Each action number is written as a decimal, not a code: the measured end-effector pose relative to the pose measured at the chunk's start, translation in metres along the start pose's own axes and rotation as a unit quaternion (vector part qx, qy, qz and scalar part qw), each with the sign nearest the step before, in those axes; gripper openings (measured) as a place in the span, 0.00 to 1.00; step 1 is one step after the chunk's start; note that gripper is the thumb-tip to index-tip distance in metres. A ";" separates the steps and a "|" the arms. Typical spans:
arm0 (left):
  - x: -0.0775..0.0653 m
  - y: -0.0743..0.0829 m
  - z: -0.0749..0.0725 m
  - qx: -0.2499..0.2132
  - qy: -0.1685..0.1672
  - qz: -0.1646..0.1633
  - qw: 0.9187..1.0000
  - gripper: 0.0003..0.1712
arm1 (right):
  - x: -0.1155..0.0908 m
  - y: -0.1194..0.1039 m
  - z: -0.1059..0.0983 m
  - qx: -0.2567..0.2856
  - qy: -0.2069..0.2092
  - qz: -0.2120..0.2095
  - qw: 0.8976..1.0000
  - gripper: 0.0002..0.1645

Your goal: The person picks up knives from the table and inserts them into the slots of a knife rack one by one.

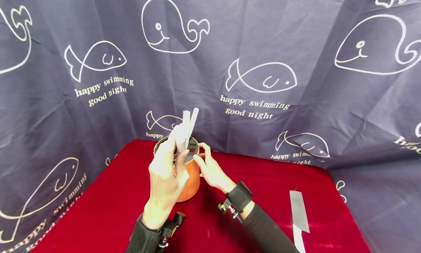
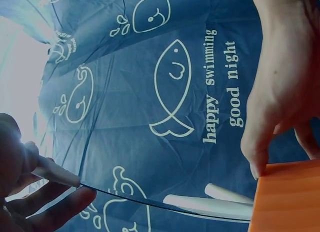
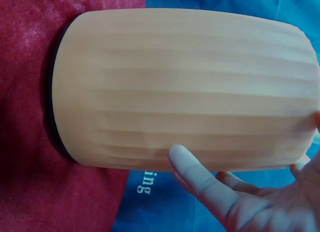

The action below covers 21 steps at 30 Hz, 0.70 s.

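My left hand (image 1: 166, 172) is raised above an orange, ribbed knife block (image 1: 190, 187). It grips a knife by its white handle (image 2: 60, 175). In the left wrist view the thin blade (image 2: 125, 196) runs edge-on from that handle toward the block. White handles (image 2: 210, 208) of other knives stick up out of the block. The dark top (image 1: 194, 147) of the block shows partly behind my left hand. My right hand (image 1: 212, 170) holds the block at its upper right rim. One finger (image 3: 192, 167) lies along the ribbed side in the right wrist view.
A cleaver (image 1: 298, 209) with a white handle lies on the red cloth (image 1: 263, 194) at the right, blade pointing away from me. Behind the table hangs a dark blue curtain (image 1: 210, 77) printed with whales and fish.
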State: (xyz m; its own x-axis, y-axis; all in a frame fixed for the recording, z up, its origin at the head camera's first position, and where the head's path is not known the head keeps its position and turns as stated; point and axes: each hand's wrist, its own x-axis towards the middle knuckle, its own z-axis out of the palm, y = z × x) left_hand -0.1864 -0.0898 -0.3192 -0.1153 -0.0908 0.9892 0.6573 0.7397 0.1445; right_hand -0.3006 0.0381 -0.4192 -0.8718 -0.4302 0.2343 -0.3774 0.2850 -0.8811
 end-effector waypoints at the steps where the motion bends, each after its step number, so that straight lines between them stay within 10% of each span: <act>1: 0.000 -0.001 0.000 0.000 0.001 -0.001 1.000 0.24 | 0.000 0.000 0.000 0.001 0.000 0.002 1.000 0.28; 21: -0.017 -0.018 0.012 0.022 -0.049 -0.057 0.997 0.23 | 0.001 0.000 0.003 0.003 0.010 0.010 1.000 0.27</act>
State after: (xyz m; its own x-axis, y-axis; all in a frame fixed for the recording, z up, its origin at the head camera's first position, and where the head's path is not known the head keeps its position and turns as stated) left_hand -0.2052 -0.0931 -0.3384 -0.2609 -0.1118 0.9589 0.6021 0.7576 0.2522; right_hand -0.3005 0.0358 -0.4204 -0.8856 -0.4068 0.2240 -0.3570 0.2879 -0.8886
